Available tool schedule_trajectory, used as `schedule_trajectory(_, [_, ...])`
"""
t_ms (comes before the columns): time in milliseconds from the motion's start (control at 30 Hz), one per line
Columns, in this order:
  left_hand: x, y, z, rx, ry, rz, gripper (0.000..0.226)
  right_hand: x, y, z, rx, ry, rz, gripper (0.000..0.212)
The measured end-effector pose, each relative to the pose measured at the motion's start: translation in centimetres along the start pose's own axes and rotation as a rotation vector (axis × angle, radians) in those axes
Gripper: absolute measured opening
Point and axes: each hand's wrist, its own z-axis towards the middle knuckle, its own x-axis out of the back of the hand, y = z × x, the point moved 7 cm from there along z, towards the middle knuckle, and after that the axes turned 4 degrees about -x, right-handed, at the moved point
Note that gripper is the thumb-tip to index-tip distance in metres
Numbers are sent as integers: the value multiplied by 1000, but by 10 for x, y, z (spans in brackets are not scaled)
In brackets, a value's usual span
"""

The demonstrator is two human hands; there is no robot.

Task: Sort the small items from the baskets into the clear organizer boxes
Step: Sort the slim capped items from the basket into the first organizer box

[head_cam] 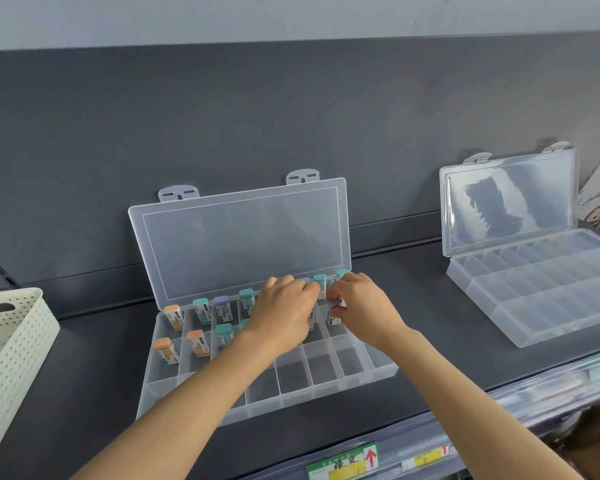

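The right hand (362, 308) pinches a purple-capped eraser (335, 302) between thumb and fingertips, above the right end of the open organizer box (326, 386). The left hand (284, 308) lies beside it with fingers curled down over the middle row. Whether it grips anything cannot be told, since the knuckles hide the fingertips.

Step in hand (judged): seating the eraser in a middle-row compartment.
1. Hold the eraser upright, cap up, to match those already placed.
2. Lower it straight between the dividers. Do not tilt it onto a wall.
3. Release only when the base rests on the compartment floor.
4. Keep the left hand clear of standing erasers, which likely tip easily.

Inventory, largest first:
- Shelf (447, 341): one, dark, carrying everything.
- Clear organizer boxes: two, both with lids raised. The second box (534, 299) stands well apart to the right and holds nothing visible.
- Basket (14, 341): one, perforated, partly in view at the left edge.
- Front-row compartments (291, 375): unfilled where visible.
- Orange-capped erasers (172, 317): three.
- Teal-capped erasers (201, 309): five clear, probably a sixth beside the left wrist.
- Purple-capped erasers: one standing in the back row (221, 307), one held, and possibly a third behind the left hand.
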Motion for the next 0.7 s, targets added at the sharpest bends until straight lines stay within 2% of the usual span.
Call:
schedule_trajectory(133, [-2,-5,-2,21,-34,-20,31,1,-1,-1,-20,-15,2,15])
schedule_trajectory(267, [8,-12,-5,64,-23,-122,49,9,-5,-2,-50,-33,71,36])
schedule_trajectory(367, [19,-25,-14,113,16,-200,48,19,-12,-2,-49,-21,150,41])
schedule_trajectory(467, [26,-42,-28,177,33,-228,48,23,-26,-2,-26,-22,205,43])
schedule_trajectory(700, [49,-75,-72,307,54,-269,66,12,-69,1,117,-67,272,48])
